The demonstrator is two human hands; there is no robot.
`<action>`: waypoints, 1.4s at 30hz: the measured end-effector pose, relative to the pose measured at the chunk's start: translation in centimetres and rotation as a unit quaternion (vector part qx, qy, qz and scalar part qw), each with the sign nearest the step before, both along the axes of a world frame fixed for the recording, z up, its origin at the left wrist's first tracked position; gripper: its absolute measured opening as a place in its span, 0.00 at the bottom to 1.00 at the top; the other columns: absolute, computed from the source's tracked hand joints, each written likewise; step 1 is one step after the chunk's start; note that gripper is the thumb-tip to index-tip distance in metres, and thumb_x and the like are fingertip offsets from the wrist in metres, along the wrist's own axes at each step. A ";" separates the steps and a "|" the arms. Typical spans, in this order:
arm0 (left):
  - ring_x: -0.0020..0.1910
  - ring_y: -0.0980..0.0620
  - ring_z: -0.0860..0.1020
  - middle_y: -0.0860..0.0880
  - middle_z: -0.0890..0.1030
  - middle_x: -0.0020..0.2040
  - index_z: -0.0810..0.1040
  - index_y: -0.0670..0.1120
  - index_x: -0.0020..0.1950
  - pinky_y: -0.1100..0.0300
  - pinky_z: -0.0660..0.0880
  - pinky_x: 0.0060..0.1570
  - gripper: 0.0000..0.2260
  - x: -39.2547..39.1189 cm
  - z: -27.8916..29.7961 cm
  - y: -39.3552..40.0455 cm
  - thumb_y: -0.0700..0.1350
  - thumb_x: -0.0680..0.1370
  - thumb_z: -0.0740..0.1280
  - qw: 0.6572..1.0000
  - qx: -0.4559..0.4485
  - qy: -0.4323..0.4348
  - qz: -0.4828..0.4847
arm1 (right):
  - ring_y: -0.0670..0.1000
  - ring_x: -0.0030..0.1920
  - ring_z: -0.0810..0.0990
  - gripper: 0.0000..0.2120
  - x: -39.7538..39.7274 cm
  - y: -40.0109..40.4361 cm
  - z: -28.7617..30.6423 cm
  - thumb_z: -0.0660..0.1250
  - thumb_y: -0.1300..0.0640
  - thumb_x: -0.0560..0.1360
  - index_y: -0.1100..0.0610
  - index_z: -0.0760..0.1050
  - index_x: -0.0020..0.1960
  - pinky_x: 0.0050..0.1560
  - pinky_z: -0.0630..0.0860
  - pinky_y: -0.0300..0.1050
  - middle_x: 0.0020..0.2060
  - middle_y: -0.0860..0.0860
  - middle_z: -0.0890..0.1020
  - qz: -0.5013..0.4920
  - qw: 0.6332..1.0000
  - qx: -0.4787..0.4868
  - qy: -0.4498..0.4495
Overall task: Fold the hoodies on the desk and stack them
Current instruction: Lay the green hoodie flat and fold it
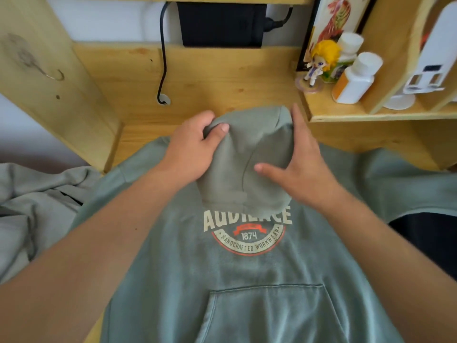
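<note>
Across the lower frame a green hoodie (247, 280) is lying front-up on the desk (222, 70). At centre, the left hand (190, 149) is gripping the hood (247, 154), fingers curled round its edge; the right hand (301, 164) is resting flat against it, fingers straight. At upper right, bottles (356, 80) are standing.

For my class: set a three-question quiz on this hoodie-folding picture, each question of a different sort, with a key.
1. True or false: the hood lies folded down over the top of the chest print.
2. Which hand pinches the hood's fabric? A. left hand B. right hand C. neither
3. Fill in: the number printed on the green hoodie is ____.

Key: 1 true. 2 A; the right hand lies with straight fingers against the hood's side. 3 1874.
</note>
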State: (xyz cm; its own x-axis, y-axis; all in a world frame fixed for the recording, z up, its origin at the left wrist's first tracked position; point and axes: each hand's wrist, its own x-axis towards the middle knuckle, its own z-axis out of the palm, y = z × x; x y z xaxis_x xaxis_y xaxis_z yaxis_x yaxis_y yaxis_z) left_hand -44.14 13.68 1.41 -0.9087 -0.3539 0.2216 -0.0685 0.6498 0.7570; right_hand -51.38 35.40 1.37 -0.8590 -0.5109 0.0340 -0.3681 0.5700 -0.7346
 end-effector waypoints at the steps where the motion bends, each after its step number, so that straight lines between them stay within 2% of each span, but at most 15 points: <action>1: 0.31 0.57 0.64 0.53 0.64 0.32 0.62 0.49 0.37 0.62 0.61 0.32 0.18 -0.1 -0.2 0.0 0.47 0.84 0.64 1.000 0.005 0.002 0.005 | 0.51 0.74 0.64 0.53 0.3 0.3 -1.2 0.78 0.49 0.70 0.48 0.46 0.82 0.70 0.62 0.40 0.73 0.48 0.67 -0.041 0.999 0.012 -0.033; 3: 0.31 0.57 0.64 0.52 0.64 0.32 0.64 0.46 0.39 0.62 0.62 0.33 0.16 -0.1 -0.8 -0.2 0.47 0.84 0.63 1.000 -0.003 0.006 0.018 | 0.56 0.60 0.77 0.34 0.0 0.9 -3.0 0.75 0.57 0.73 0.52 0.66 0.75 0.50 0.69 0.36 0.56 0.52 0.79 -0.083 0.995 0.007 -0.050; 4: 0.32 0.56 0.65 0.52 0.65 0.32 0.65 0.45 0.41 0.59 0.63 0.34 0.15 0.0 -1.1 -0.4 0.48 0.84 0.63 1.000 -0.014 0.009 0.021 | 0.57 0.53 0.79 0.20 -0.4 1.2 -3.3 0.73 0.60 0.74 0.54 0.76 0.65 0.43 0.69 0.38 0.47 0.51 0.80 -0.074 0.997 0.008 -0.010; 6: 0.34 0.48 0.69 0.52 0.67 0.33 0.67 0.44 0.43 0.50 0.65 0.37 0.15 0.2 -1.6 -1.2 0.54 0.82 0.63 0.999 -0.038 0.014 0.024 | 0.56 0.47 0.78 0.06 -1.7 1.7 -3.0 0.71 0.64 0.74 0.58 0.80 0.51 0.43 0.67 0.44 0.42 0.52 0.78 -0.051 0.997 -0.004 0.053; 10: 0.40 0.43 0.77 0.47 0.80 0.41 0.75 0.45 0.54 0.52 0.65 0.37 0.21 0.4 -0.6 -3.1 0.59 0.74 0.75 0.983 -0.170 -0.056 -0.050 | 0.51 0.48 0.75 0.09 -4.6 2.5 -0.6 0.65 0.67 0.76 0.58 0.81 0.52 0.45 0.65 0.42 0.44 0.50 0.78 -0.026 0.997 0.027 0.069; 13: 0.52 0.41 0.79 0.45 0.83 0.53 0.76 0.46 0.64 0.55 0.60 0.41 0.19 0.1 0.4 -3.5 0.50 0.77 0.75 0.946 -0.276 -0.109 -0.127 | 0.53 0.45 0.75 0.10 -6.2 3.2 0.3 0.62 0.66 0.77 0.55 0.79 0.50 0.42 0.67 0.46 0.41 0.50 0.79 -0.009 0.995 0.064 0.076; 16: 0.57 0.39 0.78 0.43 0.81 0.56 0.79 0.45 0.64 0.51 0.70 0.49 0.14 -0.6 0.1 -4.5 0.39 0.78 0.70 0.935 -0.309 -0.130 -0.111 | 0.55 0.43 0.77 0.09 -6.8 3.5 0.3 0.61 0.66 0.77 0.56 0.78 0.51 0.41 0.71 0.50 0.39 0.52 0.79 0.003 0.991 0.059 0.117; 21: 0.48 0.38 0.78 0.44 0.74 0.45 0.82 0.44 0.54 0.52 0.67 0.41 0.11 0.3 -0.7 -4.5 0.49 0.82 0.65 0.950 -0.287 -0.107 0.055 | 0.61 0.44 0.80 0.08 -7.2 4.1 -1.4 0.67 0.63 0.77 0.59 0.78 0.55 0.42 0.73 0.51 0.43 0.56 0.83 0.025 0.974 0.101 0.200; 25: 0.43 0.37 0.79 0.47 0.74 0.40 0.82 0.45 0.46 0.51 0.71 0.36 0.09 2.1 -1.6 -4.6 0.48 0.80 0.66 0.937 -0.334 -0.106 0.003 | 0.62 0.50 0.79 0.22 -6.9 5.1 -3.3 0.68 0.74 0.67 0.59 0.80 0.58 0.49 0.77 0.53 0.48 0.56 0.81 0.125 0.955 0.141 0.228; 28: 0.37 0.37 0.78 0.45 0.74 0.41 0.80 0.43 0.46 0.48 0.75 0.31 0.02 3.4 -2.1 -4.8 0.41 0.75 0.71 0.938 -0.341 -0.056 -0.028 | 0.61 0.49 0.76 0.22 -6.4 5.5 -3.6 0.64 0.72 0.66 0.62 0.82 0.58 0.47 0.75 0.53 0.45 0.58 0.76 0.028 0.959 0.076 0.270; 33: 0.38 0.41 0.72 0.47 0.70 0.46 0.71 0.44 0.46 0.51 0.67 0.32 0.11 4.7 -2.9 -3.5 0.35 0.71 0.71 0.966 -0.260 -0.012 0.000 | 0.58 0.52 0.73 0.15 -5.2 4.6 -3.8 0.63 0.70 0.73 0.62 0.81 0.56 0.53 0.65 0.40 0.48 0.57 0.73 -0.088 0.958 -0.023 0.273; 38: 0.41 0.43 0.74 0.49 0.71 0.48 0.72 0.46 0.49 0.51 0.71 0.36 0.11 10.2 -7.8 -0.8 0.38 0.73 0.72 0.978 -0.185 -0.081 0.049 | 0.60 0.53 0.73 0.14 1.0 8.3 -7.6 0.62 0.71 0.70 0.65 0.78 0.54 0.57 0.68 0.44 0.51 0.58 0.74 -0.006 0.967 0.010 0.256; 40: 0.39 0.48 0.73 0.51 0.72 0.44 0.72 0.49 0.51 0.54 0.74 0.40 0.10 12.5 -9.9 1.3 0.37 0.75 0.69 0.977 -0.014 -0.172 0.121 | 0.59 0.52 0.75 0.14 4.1 11.0 -10.1 0.62 0.70 0.69 0.64 0.79 0.52 0.59 0.68 0.40 0.51 0.56 0.75 0.023 0.974 0.041 0.222; 41: 0.36 0.50 0.73 0.50 0.73 0.42 0.71 0.49 0.51 0.58 0.74 0.39 0.08 13.0 -10.2 2.2 0.37 0.78 0.66 0.948 0.150 -0.208 0.189 | 0.58 0.52 0.76 0.14 5.0 11.9 -11.1 0.61 0.68 0.69 0.63 0.79 0.52 0.60 0.69 0.38 0.51 0.55 0.75 -0.009 0.984 0.038 0.175; 42: 0.35 0.49 0.75 0.48 0.74 0.41 0.71 0.48 0.51 0.58 0.76 0.38 0.05 13.0 -10.3 2.8 0.38 0.80 0.64 0.884 0.321 -0.229 0.253 | 0.56 0.51 0.77 0.13 5.3 12.5 -12.0 0.61 0.66 0.69 0.61 0.79 0.51 0.59 0.72 0.38 0.50 0.54 0.76 -0.075 0.991 0.017 0.109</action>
State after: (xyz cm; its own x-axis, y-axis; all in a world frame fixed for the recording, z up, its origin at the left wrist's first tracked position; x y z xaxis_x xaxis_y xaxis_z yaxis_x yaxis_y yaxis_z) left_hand -31.19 16.51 -8.85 -0.5409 -0.6591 -0.5226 -0.6224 -0.1042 0.7757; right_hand -46.06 47.91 -10.63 -0.8998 -0.3818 0.2112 -0.4244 0.6538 -0.6265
